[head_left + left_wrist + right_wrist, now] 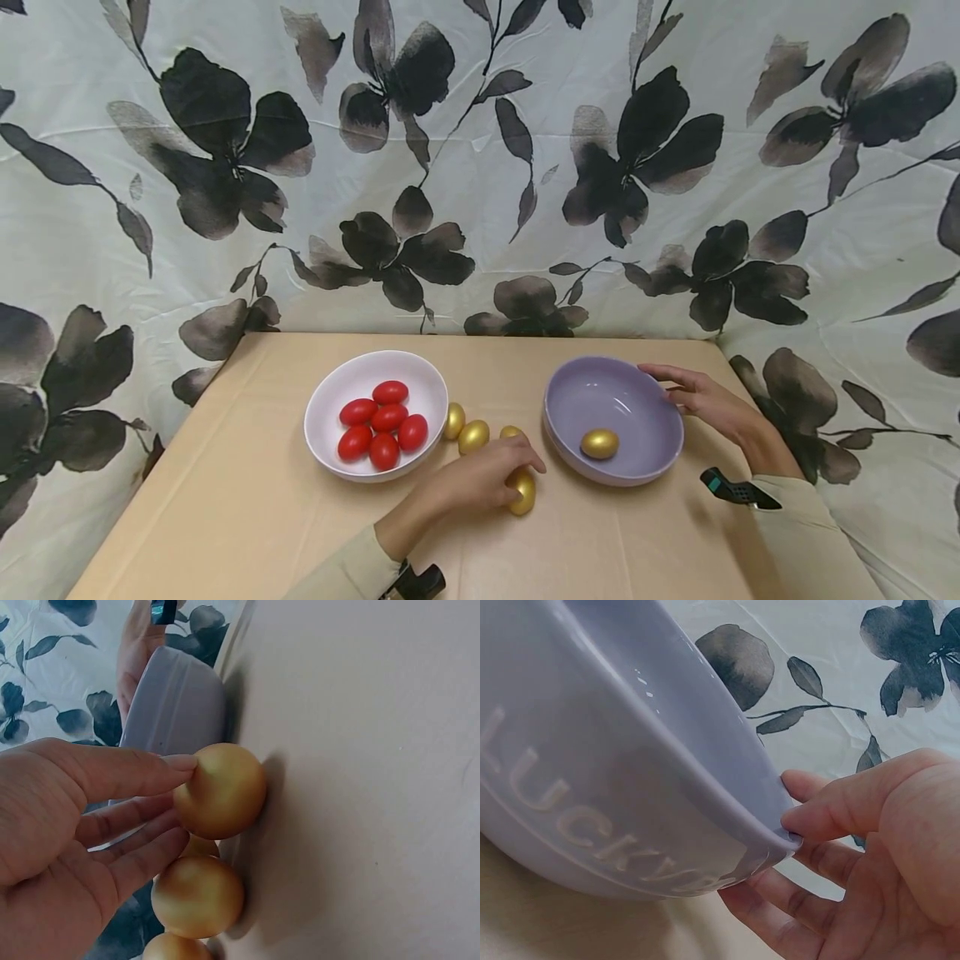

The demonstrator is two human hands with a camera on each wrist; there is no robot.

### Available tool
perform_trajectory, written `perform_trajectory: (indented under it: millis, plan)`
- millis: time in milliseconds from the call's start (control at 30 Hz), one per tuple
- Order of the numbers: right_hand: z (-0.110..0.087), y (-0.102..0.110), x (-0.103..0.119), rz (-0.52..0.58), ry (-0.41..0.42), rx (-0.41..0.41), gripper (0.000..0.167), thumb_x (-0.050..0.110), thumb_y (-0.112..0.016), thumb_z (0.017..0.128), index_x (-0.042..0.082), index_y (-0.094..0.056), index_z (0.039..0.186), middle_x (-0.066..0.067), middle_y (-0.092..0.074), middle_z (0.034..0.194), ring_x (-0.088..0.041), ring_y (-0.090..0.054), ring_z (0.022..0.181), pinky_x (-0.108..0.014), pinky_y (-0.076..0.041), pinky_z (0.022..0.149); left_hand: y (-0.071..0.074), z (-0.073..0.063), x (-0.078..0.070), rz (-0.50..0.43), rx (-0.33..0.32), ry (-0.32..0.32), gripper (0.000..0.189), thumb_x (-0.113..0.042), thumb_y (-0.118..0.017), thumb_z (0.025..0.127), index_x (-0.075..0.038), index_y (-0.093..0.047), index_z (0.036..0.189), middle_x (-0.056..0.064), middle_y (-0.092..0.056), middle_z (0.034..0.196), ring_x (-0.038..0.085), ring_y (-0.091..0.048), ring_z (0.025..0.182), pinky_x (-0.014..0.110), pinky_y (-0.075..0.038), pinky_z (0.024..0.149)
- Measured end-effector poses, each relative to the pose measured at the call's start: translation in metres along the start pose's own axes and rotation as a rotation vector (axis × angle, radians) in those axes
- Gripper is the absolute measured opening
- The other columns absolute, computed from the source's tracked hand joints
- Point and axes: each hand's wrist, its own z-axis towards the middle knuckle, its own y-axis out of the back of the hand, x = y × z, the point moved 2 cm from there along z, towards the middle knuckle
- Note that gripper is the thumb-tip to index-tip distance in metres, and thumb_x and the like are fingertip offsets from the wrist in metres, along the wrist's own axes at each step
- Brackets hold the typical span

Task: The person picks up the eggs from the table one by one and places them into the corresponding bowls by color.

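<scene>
My left hand (480,477) reaches over the table and holds a golden egg (522,493) between thumb and fingers. Close up in the left wrist view, the thumb tip presses on that egg (225,791), with the other fingers behind it. More golden eggs (473,437) lie in a row beyond the hand, partly covered by it. On the right, my right hand (701,402) grips the rim of a purple bowl (660,454), thumb over the edge and fingers under it in the right wrist view. One golden egg (600,443) lies inside this bowl.
A white bowl (322,417) with several red eggs (387,418) stands left of the golden row. The light wooden table (247,500) ends at a flower-patterned cloth (480,167) hanging behind it and at the sides.
</scene>
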Motion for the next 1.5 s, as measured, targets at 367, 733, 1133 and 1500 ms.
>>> perform_trajectory:
  millis: [367,733,1133,1500]
  plan:
    - [0.0,-0.001,-0.003,-0.014,0.001,0.004,0.052,0.01,-0.049,0.103,0.025,-0.048,0.152,-0.012,-0.036,0.161,-0.042,-0.05,0.133,-0.063,-0.046,0.102,-0.009,0.0,-0.005,0.105,0.02,-0.018,0.044,-0.003,-0.074,0.082,-0.014,-0.07,0.124,-0.006,-0.064,0.117,0.003,-0.058,0.102,0.015,-0.046,0.094]
    - [0.001,0.0,-0.002,-0.003,0.014,0.011,0.052,0.01,-0.05,0.103,0.023,-0.047,0.153,-0.012,-0.037,0.16,-0.041,-0.048,0.135,-0.059,-0.048,0.102,-0.022,0.004,-0.006,0.107,0.009,-0.036,0.049,-0.015,-0.078,0.082,-0.011,-0.065,0.129,-0.005,-0.064,0.124,0.002,-0.056,0.114,0.017,-0.045,0.101]
    - [0.005,0.003,-0.003,-0.002,0.003,0.014,0.051,0.011,-0.049,0.103,0.024,-0.047,0.153,-0.013,-0.035,0.162,-0.044,-0.046,0.136,-0.063,-0.046,0.103,-0.023,0.006,-0.004,0.092,-0.004,-0.019,0.044,-0.016,-0.08,0.083,-0.013,-0.066,0.126,-0.008,-0.066,0.122,0.004,-0.057,0.115,0.021,-0.045,0.102]
    - [0.006,0.003,-0.003,-0.013,0.0,0.01,0.051,0.011,-0.048,0.103,0.025,-0.047,0.153,-0.013,-0.035,0.162,-0.044,-0.049,0.134,-0.061,-0.048,0.101,-0.011,0.008,0.0,-0.045,-0.039,0.034,0.044,-0.018,-0.077,0.087,-0.015,-0.065,0.129,-0.013,-0.064,0.117,0.001,-0.055,0.103,0.021,-0.048,0.096]
